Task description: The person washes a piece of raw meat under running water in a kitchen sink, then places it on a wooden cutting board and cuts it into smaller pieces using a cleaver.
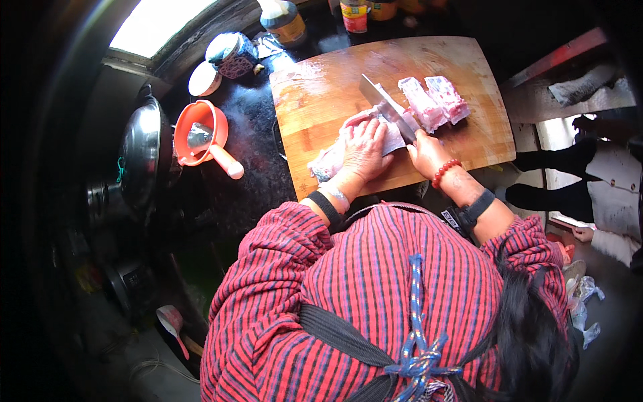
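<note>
A wooden cutting board (pixel 321 100) lies before me. My left hand (pixel 365 151) presses flat on a long slab of raw meat (pixel 329 157) at the board's near left. In my right hand (pixel 429 153) is the handle of a cleaver (pixel 384 105), its blade pointing away and to the left, at the right end of the slab. The blade's lower edge is hidden, so I cannot tell how deep it sits in the meat. Right of the blade lie two cut chunks of meat, a nearer one (pixel 424 106) and one at the far right (pixel 448 99), side by side.
Left of the board are an orange plastic ladle (pixel 218 125), a white bowl (pixel 204 79) and a patterned jar (pixel 236 58). A bottle (pixel 285 25) and a red-labelled jar (pixel 354 17) stand behind it. A lidded metal pan (pixel 143 151) is far left. Another person (pixel 610 186) stands at right.
</note>
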`<action>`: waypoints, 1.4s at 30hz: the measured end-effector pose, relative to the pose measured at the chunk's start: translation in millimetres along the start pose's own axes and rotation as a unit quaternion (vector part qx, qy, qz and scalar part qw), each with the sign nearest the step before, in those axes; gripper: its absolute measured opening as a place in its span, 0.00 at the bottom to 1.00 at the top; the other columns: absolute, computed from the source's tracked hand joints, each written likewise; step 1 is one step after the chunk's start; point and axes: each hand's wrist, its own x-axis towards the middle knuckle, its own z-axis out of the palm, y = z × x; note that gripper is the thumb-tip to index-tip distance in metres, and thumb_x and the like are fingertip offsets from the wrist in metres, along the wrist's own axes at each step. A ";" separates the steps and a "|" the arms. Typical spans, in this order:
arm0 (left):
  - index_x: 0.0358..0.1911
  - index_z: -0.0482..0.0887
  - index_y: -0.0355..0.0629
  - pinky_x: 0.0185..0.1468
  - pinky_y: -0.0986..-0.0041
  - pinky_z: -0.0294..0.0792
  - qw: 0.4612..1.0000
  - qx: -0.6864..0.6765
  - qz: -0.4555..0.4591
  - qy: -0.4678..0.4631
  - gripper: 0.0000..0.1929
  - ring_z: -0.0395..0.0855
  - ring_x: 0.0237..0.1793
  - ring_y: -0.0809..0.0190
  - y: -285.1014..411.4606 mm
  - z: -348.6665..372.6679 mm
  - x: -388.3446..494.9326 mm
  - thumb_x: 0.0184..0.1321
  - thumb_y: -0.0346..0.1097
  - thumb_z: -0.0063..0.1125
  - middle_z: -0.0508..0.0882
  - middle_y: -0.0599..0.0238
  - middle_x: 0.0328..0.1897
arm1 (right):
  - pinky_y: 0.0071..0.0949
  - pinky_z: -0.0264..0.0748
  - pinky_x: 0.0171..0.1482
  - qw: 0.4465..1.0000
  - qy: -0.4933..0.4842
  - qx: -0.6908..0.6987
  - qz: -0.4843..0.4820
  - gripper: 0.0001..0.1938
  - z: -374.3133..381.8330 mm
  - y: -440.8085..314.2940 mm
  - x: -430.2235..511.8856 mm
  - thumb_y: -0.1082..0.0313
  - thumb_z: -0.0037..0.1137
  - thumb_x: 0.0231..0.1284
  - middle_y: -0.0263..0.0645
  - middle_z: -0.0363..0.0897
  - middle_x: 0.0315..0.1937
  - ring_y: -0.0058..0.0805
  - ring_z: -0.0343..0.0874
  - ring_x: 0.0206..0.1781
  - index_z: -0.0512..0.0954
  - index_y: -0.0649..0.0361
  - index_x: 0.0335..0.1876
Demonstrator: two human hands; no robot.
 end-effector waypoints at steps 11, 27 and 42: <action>0.48 0.69 0.45 0.63 0.55 0.44 0.999 0.023 -0.037 0.025 0.32 0.61 0.59 0.55 -3.6 0.6 16.5 0.33 0.45 0.64 0.70 0.61 0.52 | 0.48 0.70 0.38 0.998 0.042 -0.030 0.022 0.16 -17.7 30.6 -14.3 0.59 0.49 0.55 0.59 0.75 0.30 0.55 0.74 0.37 0.64 0.65 0.40; 0.50 0.69 0.47 0.55 0.56 0.55 0.995 -0.021 -0.097 0.028 0.34 0.62 0.55 0.48 -28.1 -9.5 -32.6 0.34 0.47 0.64 0.66 0.53 0.55 | 0.46 0.69 0.31 0.990 0.062 0.073 -0.107 0.14 -12.7 -13.8 -56.9 0.66 0.46 0.56 0.55 0.74 0.25 0.55 0.74 0.31 0.64 0.62 0.46; 0.48 0.69 0.43 0.54 0.60 0.59 0.994 -0.020 -0.098 0.053 0.33 0.63 0.52 0.47 -20.1 -2.4 -33.1 0.33 0.43 0.64 0.66 0.54 0.54 | 0.49 0.69 0.29 0.994 0.052 -0.015 -0.096 0.15 -0.3 -12.9 -47.3 0.64 0.44 0.57 0.58 0.74 0.23 0.56 0.74 0.29 0.61 0.65 0.45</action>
